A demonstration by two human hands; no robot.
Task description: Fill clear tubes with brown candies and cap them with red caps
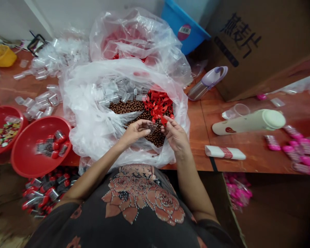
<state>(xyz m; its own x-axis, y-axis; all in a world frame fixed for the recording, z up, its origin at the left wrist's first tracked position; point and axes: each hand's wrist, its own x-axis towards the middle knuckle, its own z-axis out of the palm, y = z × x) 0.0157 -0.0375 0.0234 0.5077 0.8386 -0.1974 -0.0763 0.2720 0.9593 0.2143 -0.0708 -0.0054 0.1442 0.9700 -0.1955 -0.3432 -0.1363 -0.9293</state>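
Note:
My left hand (139, 131) pinches a small clear plastic container (152, 126) between thumb and fingers. Close beside it, my right hand (176, 134) grips a red plastic cap (164, 121). Both hands are over a large white plastic bag (80, 110) spread wide on the table. In the bag lie small round brown balls (125, 107), a heap of clear containers (116, 90) at the back left and a pile of red caps (158, 103) at the right. Whether the held container has anything inside, I cannot make out.
Red bowls stand at left, the nearer bowl (20, 151) holding filled red-capped containers (55, 144). Loose clear containers (43, 101) lie behind them. At right are a pale flask (248, 122), a tissue packet (225, 152), a lilac-lidded bottle (206, 84) and a large carton (268, 41).

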